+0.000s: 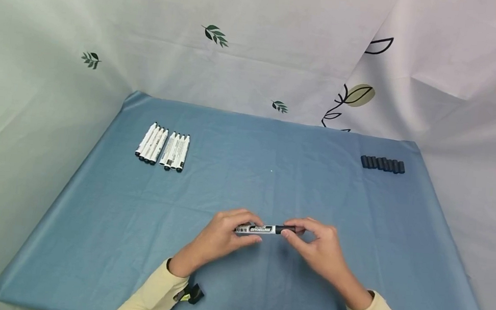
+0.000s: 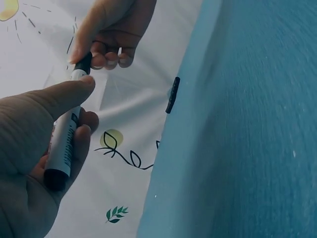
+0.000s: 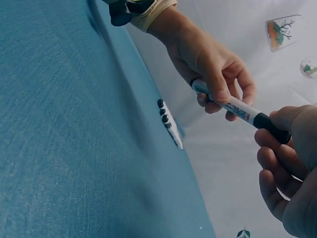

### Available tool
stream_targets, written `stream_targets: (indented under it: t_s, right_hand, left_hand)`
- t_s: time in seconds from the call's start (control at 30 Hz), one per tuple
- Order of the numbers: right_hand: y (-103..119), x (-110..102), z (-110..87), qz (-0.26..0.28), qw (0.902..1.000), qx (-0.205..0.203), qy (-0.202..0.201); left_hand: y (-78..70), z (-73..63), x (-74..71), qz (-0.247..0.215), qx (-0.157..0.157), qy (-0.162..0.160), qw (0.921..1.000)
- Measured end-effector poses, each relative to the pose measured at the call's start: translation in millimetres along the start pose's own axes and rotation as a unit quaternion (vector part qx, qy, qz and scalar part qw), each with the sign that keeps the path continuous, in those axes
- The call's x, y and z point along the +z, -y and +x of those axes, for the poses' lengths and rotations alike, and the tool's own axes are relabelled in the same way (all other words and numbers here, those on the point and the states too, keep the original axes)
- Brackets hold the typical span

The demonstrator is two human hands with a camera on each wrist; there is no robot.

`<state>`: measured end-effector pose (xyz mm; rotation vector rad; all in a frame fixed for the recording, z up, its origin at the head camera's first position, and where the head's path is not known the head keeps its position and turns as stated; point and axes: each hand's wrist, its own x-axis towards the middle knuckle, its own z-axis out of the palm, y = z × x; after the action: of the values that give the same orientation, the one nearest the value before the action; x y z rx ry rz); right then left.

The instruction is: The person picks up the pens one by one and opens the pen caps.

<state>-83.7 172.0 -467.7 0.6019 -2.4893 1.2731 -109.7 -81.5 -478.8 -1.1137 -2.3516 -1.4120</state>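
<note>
A whiteboard marker point(image 1: 262, 229) with a white printed barrel is held level above the near middle of the table. My left hand point(image 1: 223, 232) grips its barrel, thumb on one side and fingers on the other. The black cap point(image 3: 271, 128) on the marker's right end is pinched between the thumb and fingers of my right hand point(image 1: 321, 247). Cap and barrel meet with no gap that I can see. In the left wrist view, the black rear end point(image 2: 56, 179) of the marker sticks out by the left palm.
Two side-by-side groups of white markers point(image 1: 156, 144) lie at the table's far left, black tips pointing away. A row of black caps point(image 1: 382, 164) lies at the far right. Blue cloth point(image 1: 245, 184) covers the table; patterned white fabric point(image 1: 255, 67) hangs behind and beside it.
</note>
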Motion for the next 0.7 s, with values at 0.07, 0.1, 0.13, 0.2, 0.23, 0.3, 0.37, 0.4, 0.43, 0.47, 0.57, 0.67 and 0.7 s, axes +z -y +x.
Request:
stream_targets:
  t_s: [0.07, 0.1, 0.13, 0.2, 0.23, 0.3, 0.37, 0.4, 0.43, 0.47, 0.57, 0.67, 0.7]
  right_hand:
    - [0.3, -0.5, 0.5, 0.001, 1.0, -0.002, 0.001]
    - [0.3, -0.8, 0.9, 0.002, 1.0, -0.004, 0.002]
    - [0.4, -1.2, 1.4, 0.001, 1.0, -0.006, 0.003]
    - [0.3, -1.9, 2.7, 0.001, 0.9999, -0.01, 0.005]
    - [0.0, -2.3, 3.3, 0.001, 0.9999, -0.011, 0.007]
    - [-0.3, -3.2, 4.7, 0.002, 0.9999, -0.014, 0.009]
    - [-0.6, -3.9, 5.9, 0.002, 0.9998, -0.016, 0.012]
    - [-0.6, -4.4, 6.4, 0.002, 0.9998, -0.016, 0.013]
    - [-0.7, -4.7, 6.7, 0.001, 0.9998, -0.016, 0.014]
    - [-0.5, -4.9, 7.0, 0.001, 0.9997, -0.015, 0.016]
    - [-0.5, -5.5, 7.3, -0.004, 0.9996, -0.012, 0.023]
    - [-1.8, -5.2, 6.7, -0.004, 0.9995, -0.015, 0.026]
    - [-2.1, -5.4, 6.6, -0.003, 0.9995, -0.017, 0.027]
  left_hand:
    - [1.3, 0.5, -0.3, 0.005, 0.016, -0.01, 0.9998]
    - [1.8, 0.7, -0.5, 0.006, 0.02, -0.013, 0.9997]
    - [2.2, 0.8, -0.9, 0.007, 0.021, -0.015, 0.9996]
    - [2.4, 1.2, -1.9, 0.006, 0.018, -0.016, 0.9997]
    - [2.3, 1.4, -2.6, 0.006, 0.015, -0.016, 0.9997]
    - [1.9, 1.7, -3.8, 0.006, 0.007, -0.013, 0.9999]
    - [1.3, 2.1, -5.1, 0.005, 0.001, -0.009, 0.9999]
    - [1.3, 2.2, -5.4, 0.002, -0.003, -0.006, 1.0]
    - [0.9, 2.5, -6.0, -0.001, -0.007, -0.003, 1.0]
    - [1.0, 2.5, -6.2, -0.004, -0.011, -0.001, 0.9999]
    - [1.0, 2.7, -6.6, -0.019, -0.027, 0.008, 0.9994]
    - [1.3, 2.3, -6.5, -0.034, -0.04, 0.013, 0.9985]
    - [1.0, 2.5, -6.5, -0.038, -0.043, 0.015, 0.9982]
